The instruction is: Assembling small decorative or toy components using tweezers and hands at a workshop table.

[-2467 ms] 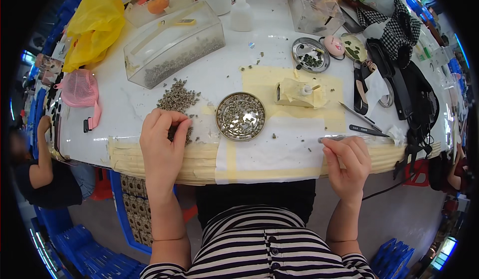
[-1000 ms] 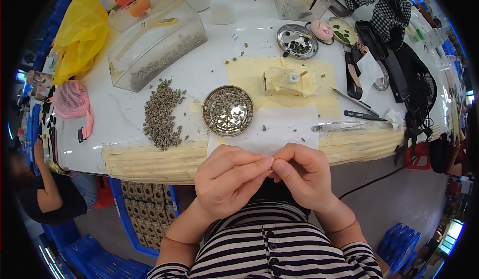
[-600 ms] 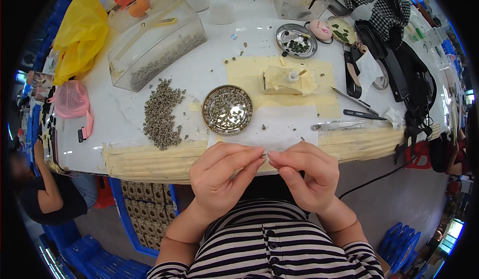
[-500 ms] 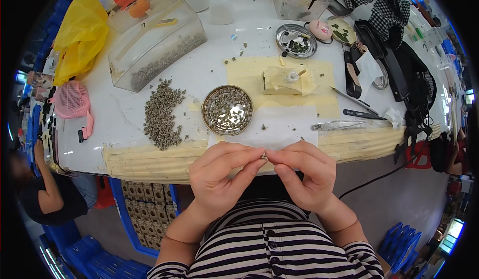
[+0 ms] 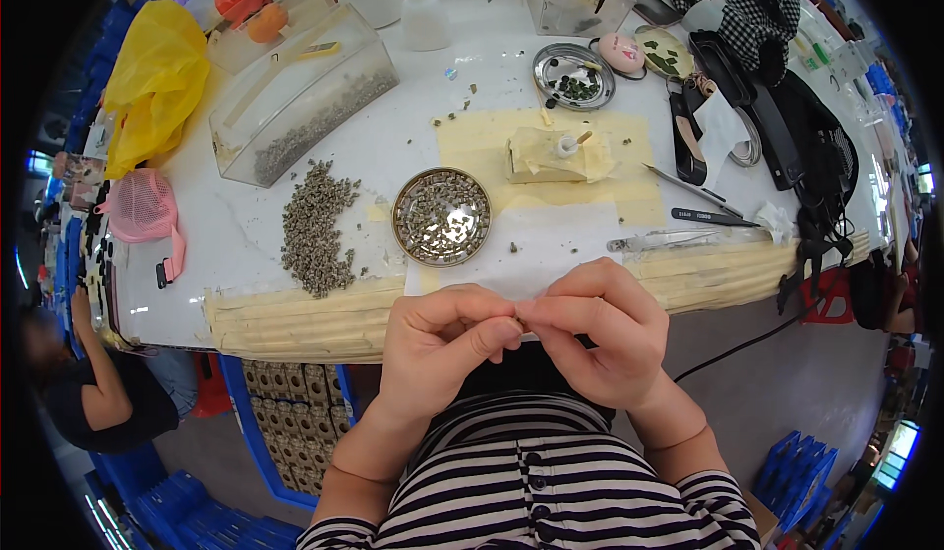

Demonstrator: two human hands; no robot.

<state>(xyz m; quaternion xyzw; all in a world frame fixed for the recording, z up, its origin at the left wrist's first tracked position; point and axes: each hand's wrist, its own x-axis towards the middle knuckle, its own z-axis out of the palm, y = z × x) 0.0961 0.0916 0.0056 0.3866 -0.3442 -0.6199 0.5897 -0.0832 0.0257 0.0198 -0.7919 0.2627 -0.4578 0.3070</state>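
Note:
My left hand [image 5: 438, 348] and my right hand [image 5: 605, 339] meet in front of the table's padded edge, thumbs and forefingers pinched tip to tip. Between them is a small metal part, now almost wholly covered by the fingertips. Just beyond lies a sheet of white paper [image 5: 536, 240] with a few loose bits on it. Left of the paper, a round tin [image 5: 396, 231] holds many similar small metal parts. A loose heap of metal parts [image 5: 317, 231] spreads to the left of the tin.
A clear bin [image 5: 241, 147] with more parts stands behind the heap. A tape-wrapped block [image 5: 526, 165] carries a small white pot. Tweezers [image 5: 708, 218], a metal dish [image 5: 543, 63] and a black strap bag [image 5: 821, 157] lie to the right. A co-worker [image 5: 93, 393] sits at far left.
The fingertips have closed further over the small metal part, which showed between them before. My right hand's fingers have lifted slightly. The whole view has shifted a little.

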